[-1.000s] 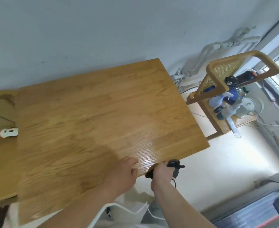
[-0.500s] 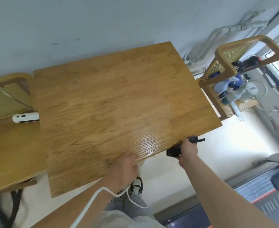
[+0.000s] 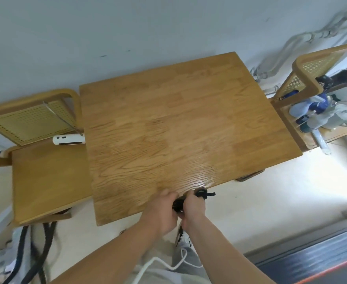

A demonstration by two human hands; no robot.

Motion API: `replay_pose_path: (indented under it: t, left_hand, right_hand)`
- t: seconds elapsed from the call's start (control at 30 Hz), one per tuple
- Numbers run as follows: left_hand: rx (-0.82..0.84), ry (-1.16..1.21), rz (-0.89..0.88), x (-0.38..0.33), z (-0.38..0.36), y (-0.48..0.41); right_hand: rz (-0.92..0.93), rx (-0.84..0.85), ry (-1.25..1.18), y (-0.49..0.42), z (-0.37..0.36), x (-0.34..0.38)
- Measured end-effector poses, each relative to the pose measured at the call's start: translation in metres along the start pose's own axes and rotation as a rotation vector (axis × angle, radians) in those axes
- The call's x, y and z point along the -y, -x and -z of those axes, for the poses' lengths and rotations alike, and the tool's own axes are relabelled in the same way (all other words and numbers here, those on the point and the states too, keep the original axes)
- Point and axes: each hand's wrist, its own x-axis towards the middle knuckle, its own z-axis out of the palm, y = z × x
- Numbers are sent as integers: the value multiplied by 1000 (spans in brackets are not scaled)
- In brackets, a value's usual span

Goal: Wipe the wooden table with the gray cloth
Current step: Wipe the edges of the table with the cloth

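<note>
Wooden table [image 3: 178,124] stands against the wall between two chairs [image 3: 45,177]; at its near edge the right hand [image 3: 195,210] has its fingers curled round a dark bundle [image 3: 178,204], and the left hand [image 3: 163,214] curls beside it, touching, though whether it grips the bundle I cannot tell

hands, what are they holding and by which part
A small dark object: the right hand grips its middle, the left hand closes on its left end. What it is cannot be told.
</note>
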Motion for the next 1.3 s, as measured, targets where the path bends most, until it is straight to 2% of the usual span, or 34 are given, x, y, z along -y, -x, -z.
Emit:
replay_pose_path:
  t: [0.17,0.27,0.37,0.4,0.47,0.53,0.6,0.7,0.77,0.87,0.93,1.07,1.13,1.2,1.3]
  left_hand:
    - [-70,-72,81,71,30,49]
    - [-112,8,314,122,53,83]
    - [50,76,577,169,74,111]
    - [144,154,657,180,78,119]
    - [317,472,776,193,83,134]
    - [374,867,801,203,82,142]
    - [275,1146,807,207,79,143]
    - [-61,1300,887,206,76,129]
    - [-197,1423,907,208,81,117]
    - [-267,1365,910,212,98,103]
    - [-335,1205,881,219,107,97]
    - [-385,783,734,214,114,98]
    - [-303,848,708,196,107,95]
    - [-189,1064,784,174,96,90]
    - [-244,1196,899,156,81,82]
  right_hand:
    - [-46,-10,111,35,-58,-57]
    - [-86,19,134,56,-100,-99]
    - [-77,131,98,77,-131,-132]
    - [-76,146,93,84,-138,-140]
    - [-101,139,109,95,-149,-155]
    - [-143,154,162,108,-157,-165]
    - [-135,230,232,120,-167,-167]
    - [-111,384,339,132,-173,-154]
    - [-84,496,495,142,-171,-140]
    - [-90,559,863,154,-163,-115]
    - [-5,521,959,149,-156,-96]
    - [350,408,961,119,-152,-62]
    - [531,380,1112,100,-154,-51]
    - [656,397,1302,89,-156,-42]
    - [718,452,1445,76,-156,-31]
